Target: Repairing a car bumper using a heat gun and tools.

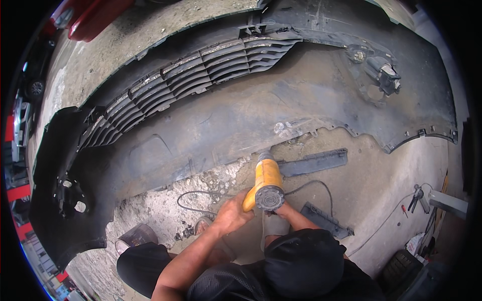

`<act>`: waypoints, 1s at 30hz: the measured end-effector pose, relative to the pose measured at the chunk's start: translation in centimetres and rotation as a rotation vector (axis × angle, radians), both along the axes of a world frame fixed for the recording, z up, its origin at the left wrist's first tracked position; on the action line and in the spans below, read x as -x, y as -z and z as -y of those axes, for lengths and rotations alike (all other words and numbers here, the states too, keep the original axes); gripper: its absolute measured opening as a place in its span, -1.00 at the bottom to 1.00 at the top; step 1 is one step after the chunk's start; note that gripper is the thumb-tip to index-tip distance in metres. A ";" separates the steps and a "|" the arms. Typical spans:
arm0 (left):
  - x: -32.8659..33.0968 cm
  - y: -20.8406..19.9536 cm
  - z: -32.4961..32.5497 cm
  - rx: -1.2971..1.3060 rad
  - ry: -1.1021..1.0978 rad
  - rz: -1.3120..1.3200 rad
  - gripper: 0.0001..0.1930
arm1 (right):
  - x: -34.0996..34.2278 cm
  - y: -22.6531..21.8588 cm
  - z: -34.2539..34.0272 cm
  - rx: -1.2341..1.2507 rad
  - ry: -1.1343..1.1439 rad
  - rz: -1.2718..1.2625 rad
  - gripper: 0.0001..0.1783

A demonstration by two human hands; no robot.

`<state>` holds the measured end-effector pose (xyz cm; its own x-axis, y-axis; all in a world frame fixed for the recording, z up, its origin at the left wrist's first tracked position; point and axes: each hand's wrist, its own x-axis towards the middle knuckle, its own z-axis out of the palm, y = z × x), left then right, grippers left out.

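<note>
A yellow heat gun (267, 175) with a dark round vented back end is in front of me, its nozzle pointing away towards the near edge of a large dark car bumper (236, 120). Around its handle my left hand (235, 213) is closed. My right hand (285, 209) sits just right of the vented end, close under the tool; its fingers are mostly hidden, so their grip does not show. The bumper lies with its hollow inner side up, and a slatted grille (201, 70) runs along its far part.
Loose dark plastic strips (314, 162) lie right of the heat gun, one more (326, 220) nearer my knee. A black cord (326, 188) loops over the rough concrete ground. Pliers (415, 197) and a small red tool lie at the right. A red car (93, 22) stands far left.
</note>
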<state>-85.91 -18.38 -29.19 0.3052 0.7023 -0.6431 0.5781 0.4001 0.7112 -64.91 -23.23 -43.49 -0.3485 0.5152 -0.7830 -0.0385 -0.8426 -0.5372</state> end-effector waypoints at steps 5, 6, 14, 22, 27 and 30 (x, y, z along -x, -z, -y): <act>-0.1 0.4 0.1 -0.003 0.003 0.004 -0.31 | -0.1 -0.5 -0.3 0.006 0.023 -0.018 -0.71; -0.1 0.4 0.1 -0.004 0.004 0.005 -0.31 | -0.1 -0.6 -0.4 0.000 0.027 -0.023 -0.71; 0.0 0.4 0.2 -0.003 0.015 -0.006 -0.31 | 0.1 -0.9 -0.4 -0.034 0.011 -0.003 -0.74; 0.1 0.3 0.1 -0.012 0.017 -0.004 -0.31 | 0.2 -1.2 -0.4 -0.048 0.025 -0.019 -0.75; 0.1 0.2 0.1 -0.016 0.016 -0.005 -0.31 | 0.3 -1.5 -0.5 -0.042 0.034 -0.016 -0.74; -0.2 0.2 -0.1 -0.001 0.019 0.009 -0.31 | -0.3 -0.9 -0.3 -0.021 0.024 0.010 -0.72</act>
<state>-85.68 -18.30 -29.40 0.3242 0.6972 -0.6394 0.5793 0.3881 0.7168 -64.64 -22.94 -42.55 -0.3278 0.5392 -0.7758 -0.0527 -0.8303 -0.5548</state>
